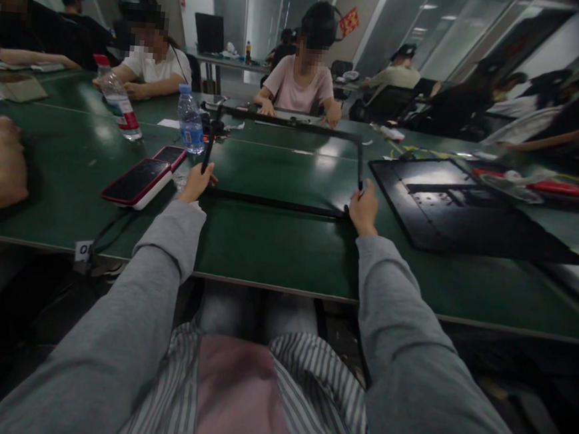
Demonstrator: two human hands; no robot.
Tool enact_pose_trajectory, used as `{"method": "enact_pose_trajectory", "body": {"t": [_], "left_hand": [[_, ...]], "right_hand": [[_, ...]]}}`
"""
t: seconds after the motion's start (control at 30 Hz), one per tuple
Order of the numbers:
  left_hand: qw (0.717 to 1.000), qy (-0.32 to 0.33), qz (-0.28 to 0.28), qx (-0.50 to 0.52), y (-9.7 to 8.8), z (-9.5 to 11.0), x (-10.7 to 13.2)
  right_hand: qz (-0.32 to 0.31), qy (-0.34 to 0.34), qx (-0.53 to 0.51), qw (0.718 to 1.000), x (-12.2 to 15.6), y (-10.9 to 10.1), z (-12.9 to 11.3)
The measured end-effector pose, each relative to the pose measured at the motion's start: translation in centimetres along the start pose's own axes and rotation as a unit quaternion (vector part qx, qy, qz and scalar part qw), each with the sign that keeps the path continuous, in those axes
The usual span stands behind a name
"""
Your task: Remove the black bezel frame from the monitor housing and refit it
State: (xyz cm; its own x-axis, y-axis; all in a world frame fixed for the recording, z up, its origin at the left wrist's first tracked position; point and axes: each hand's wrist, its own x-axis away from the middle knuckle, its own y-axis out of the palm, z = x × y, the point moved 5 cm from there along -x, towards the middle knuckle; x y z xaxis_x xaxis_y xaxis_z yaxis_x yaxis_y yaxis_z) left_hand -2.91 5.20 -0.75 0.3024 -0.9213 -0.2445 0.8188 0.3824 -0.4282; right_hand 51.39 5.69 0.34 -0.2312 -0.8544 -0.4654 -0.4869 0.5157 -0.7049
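Observation:
A thin black rectangular frame (pixel 280 204), hollow in the middle, is held up at a tilt over the green table (pixel 267 249). My left hand (pixel 198 182) grips its left side near the lower corner, fingers wrapped round the bar. On the opposite side my right hand (pixel 365 208) is closed round the frame near the lower right corner. To the right of that hand lies a large flat black panel (pixel 450 216) with a raised bar across its back. Left of my left hand are a red-edged phone-like device (pixel 139 182) and a smaller one (pixel 170 157).
A blue-capped water bottle (pixel 191 126) stands beyond my left hand, and a red-capped bottle (pixel 122 110) is farther left. Another person's hand (pixel 0 161) rests at the left edge. Across the table sits a person in pink (pixel 300 84). Red items (pixel 562 188) lie behind the panel.

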Motion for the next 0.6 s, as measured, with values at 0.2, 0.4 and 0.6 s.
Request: {"method": "enact_pose_trajectory", "body": {"t": [0.2, 0.4, 0.6], "left_hand": [[0.996, -0.001, 0.022, -0.091, -0.4, -0.7, -0.6], [0.988, 0.016, 0.033, -0.149, -0.9, 0.4, 0.6], [0.978, 0.044, 0.064, -0.194, -1.6, 1.3, 1.4]], "right_hand": [[-0.041, 0.083, -0.070, 0.993, -0.6, 1.4, 3.0], [-0.041, 0.069, -0.064, 0.995, -0.6, 1.4, 3.3], [-0.055, -0.004, -0.065, 0.996, -0.6, 1.5, 2.5]]}}
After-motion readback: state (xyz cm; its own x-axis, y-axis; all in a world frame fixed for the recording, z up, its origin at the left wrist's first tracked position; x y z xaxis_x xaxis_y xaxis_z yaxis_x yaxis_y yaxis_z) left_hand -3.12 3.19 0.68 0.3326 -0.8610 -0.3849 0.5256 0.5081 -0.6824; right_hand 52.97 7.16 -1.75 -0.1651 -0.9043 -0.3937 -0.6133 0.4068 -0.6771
